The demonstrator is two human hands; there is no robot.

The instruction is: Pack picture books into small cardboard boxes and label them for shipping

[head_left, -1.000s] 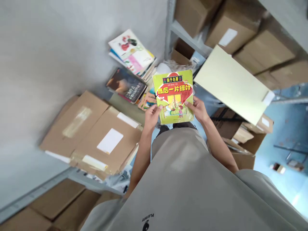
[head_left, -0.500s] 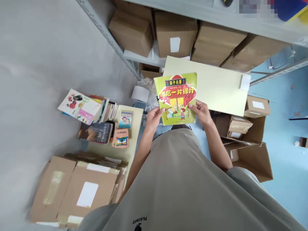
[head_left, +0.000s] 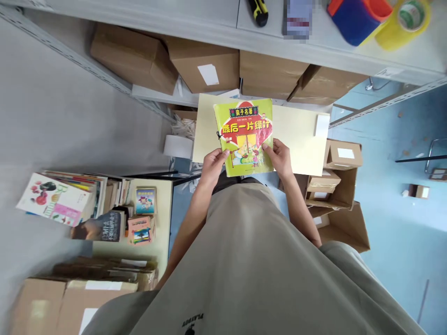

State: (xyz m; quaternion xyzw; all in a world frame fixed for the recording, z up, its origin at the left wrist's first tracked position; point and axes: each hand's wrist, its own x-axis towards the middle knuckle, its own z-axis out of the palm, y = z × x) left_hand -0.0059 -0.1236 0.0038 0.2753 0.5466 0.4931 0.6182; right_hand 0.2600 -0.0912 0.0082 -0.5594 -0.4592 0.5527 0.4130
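A thin green picture book (head_left: 245, 139) with a red and yellow cover is held up before my body, its front facing me. My left hand (head_left: 213, 166) grips its lower left edge, thumb on the cover. On the lower right edge, my right hand (head_left: 279, 157) pinches it the same way; the fingers behind the book are hidden. A small black tie hangs at the book's left edge. Beyond and partly beneath the book lies a pale yellow tabletop (head_left: 300, 139) with a small white block (head_left: 321, 125) on it.
Cardboard boxes (head_left: 206, 60) line a grey shelf ahead; a utility knife (head_left: 259, 11) and a roll of tape (head_left: 407, 21) rest above. Books (head_left: 54, 199) are stacked on a side table (head_left: 160, 223) at left. Flattened cartons (head_left: 101, 298) lie lower left, open boxes (head_left: 345, 228) at right.
The view has shifted, so more of the upper shelf with the knife and tape shows. Both hands keep hold of the book, which stays front side up.
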